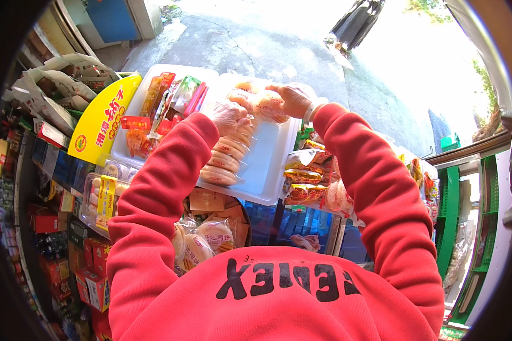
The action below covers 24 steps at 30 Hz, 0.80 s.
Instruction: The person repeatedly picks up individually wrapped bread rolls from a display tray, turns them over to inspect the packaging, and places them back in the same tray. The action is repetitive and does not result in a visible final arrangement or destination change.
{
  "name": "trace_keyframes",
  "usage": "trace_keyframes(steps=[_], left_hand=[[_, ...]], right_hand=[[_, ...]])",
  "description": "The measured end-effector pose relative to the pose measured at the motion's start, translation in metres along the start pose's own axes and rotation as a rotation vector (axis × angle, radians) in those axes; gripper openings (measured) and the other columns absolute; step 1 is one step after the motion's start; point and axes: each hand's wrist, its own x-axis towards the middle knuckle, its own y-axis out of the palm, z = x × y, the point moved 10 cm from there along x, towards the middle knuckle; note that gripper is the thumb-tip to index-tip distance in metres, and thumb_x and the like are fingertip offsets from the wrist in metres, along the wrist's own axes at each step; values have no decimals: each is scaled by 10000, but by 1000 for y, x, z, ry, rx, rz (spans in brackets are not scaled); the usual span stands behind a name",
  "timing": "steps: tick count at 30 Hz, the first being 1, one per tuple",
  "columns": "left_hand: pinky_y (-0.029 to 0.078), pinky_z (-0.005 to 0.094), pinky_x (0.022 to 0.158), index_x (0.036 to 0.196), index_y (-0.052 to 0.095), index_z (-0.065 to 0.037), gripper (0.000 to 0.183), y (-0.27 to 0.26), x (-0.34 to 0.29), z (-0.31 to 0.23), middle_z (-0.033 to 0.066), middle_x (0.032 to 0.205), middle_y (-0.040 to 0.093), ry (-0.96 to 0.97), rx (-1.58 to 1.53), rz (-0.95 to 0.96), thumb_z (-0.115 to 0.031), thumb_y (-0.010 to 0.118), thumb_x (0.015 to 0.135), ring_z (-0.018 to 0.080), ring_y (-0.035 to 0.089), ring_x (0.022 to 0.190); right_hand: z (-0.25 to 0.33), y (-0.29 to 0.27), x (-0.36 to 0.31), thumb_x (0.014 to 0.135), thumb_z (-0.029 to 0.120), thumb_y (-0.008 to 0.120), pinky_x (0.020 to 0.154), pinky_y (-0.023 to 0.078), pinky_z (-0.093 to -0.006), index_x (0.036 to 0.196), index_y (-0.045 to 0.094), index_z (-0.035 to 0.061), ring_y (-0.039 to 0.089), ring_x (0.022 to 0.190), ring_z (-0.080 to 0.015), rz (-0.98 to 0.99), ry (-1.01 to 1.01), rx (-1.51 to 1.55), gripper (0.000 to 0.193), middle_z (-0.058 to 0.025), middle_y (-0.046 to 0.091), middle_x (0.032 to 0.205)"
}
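- I look through one wide fisheye on the wearer's head, facing down and forward.
- The red sweatshirt (pixel 256 318) sits nearest my lens, left hand (pixel 229 117) and right hand (pixel 297 100) farther, pavement (pixel 219 48) beyond.

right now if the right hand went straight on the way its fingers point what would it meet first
Probably the wrapped round pastry just left of the right hand; the fingertips look right at its edge, perhaps touching, though depth is unclear.
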Motion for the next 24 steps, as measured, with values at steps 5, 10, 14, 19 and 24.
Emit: trace_keyframes(steps=[5, 10, 14, 19, 24], left_hand=[[500, 479, 708, 814, 682, -104, 283, 4, -3, 6, 136, 734, 667, -25, -10, 27, -350, 615, 937, 346, 657, 745], [514, 466, 720, 846, 692, -119, 311, 9, -1, 9, 121, 769, 690, -36, 24, 59, -373, 559, 966, 316, 677, 750], [518, 465, 733, 867, 701, -128, 335, 8, 4, 7, 108, 796, 707, -67, 82, 111, -398, 537, 978, 303, 690, 764], [519, 489, 721, 946, 703, -108, 253, -1, 9, 17, 185, 811, 691, -181, 60, 72, -342, 608, 936, 370, 680, 785], [524, 491, 782, 1110, 676, -108, 269, -25, 34, 3, 207, 934, 702, -145, 24, -107, -269, 638, 898, 383, 681, 876]], right_hand=[[26, 4, 1, 911, 258, 646, 875, 538, -397, 1335, 614, 163, 693, 1003, -342, 257, -26, -201, 435, -183, 709, 1127], [62, -7, -2, 929, 272, 604, 930, 516, -391, 1269, 657, 167, 666, 1079, -337, 263, -44, 18, 360, -168, 694, 1185], [79, -15, -11, 1008, 386, 452, 983, 477, -389, 1319, 587, 294, 598, 1170, -323, 380, 15, 77, 352, -65, 463, 1431], [61, 0, -3, 935, 274, 600, 889, 519, -393, 1182, 689, 142, 673, 1033, -326, 185, -51, 96, 294, -161, 714, 1071], [1, 61, 13, 948, 320, 604, 894, 510, -379, 1182, 681, 130, 667, 1036, -300, 237, 42, 95, 311, -158, 712, 1087]])
